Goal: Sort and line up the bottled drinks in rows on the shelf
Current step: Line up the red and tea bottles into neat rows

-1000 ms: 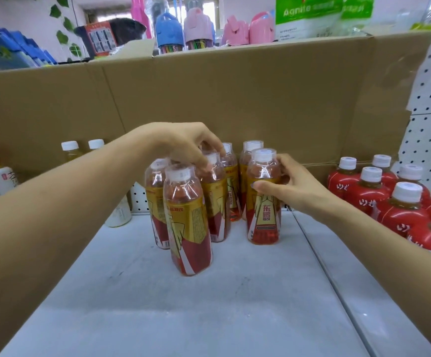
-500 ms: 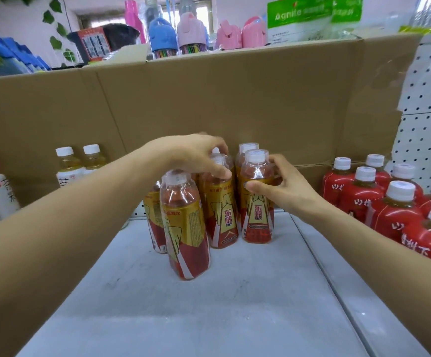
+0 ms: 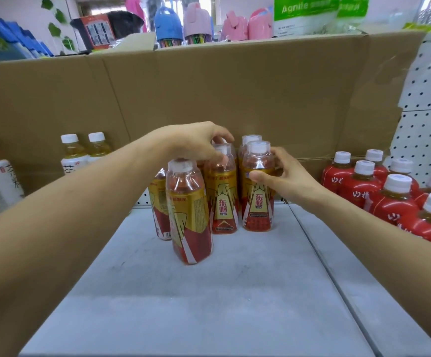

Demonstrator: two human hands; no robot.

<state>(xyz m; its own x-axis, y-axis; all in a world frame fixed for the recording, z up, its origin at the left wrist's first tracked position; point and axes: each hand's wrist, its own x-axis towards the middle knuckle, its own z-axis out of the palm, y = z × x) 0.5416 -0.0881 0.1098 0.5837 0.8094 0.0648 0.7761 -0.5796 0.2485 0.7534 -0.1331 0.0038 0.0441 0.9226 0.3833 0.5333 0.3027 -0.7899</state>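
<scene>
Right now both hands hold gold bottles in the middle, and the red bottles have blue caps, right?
No: the head view shows white caps on the red bottles, not blue. The left hand and right hand do hold gold bottles in the middle.

A cardboard sheet (image 3: 235, 86) stands upright at the back. Above it show a green bag (image 3: 304, 11), a blue case (image 3: 169, 24), a pink case (image 3: 197, 21) and ivy leaves (image 3: 54, 27). A white pegboard (image 3: 428, 99) stands at right.
</scene>
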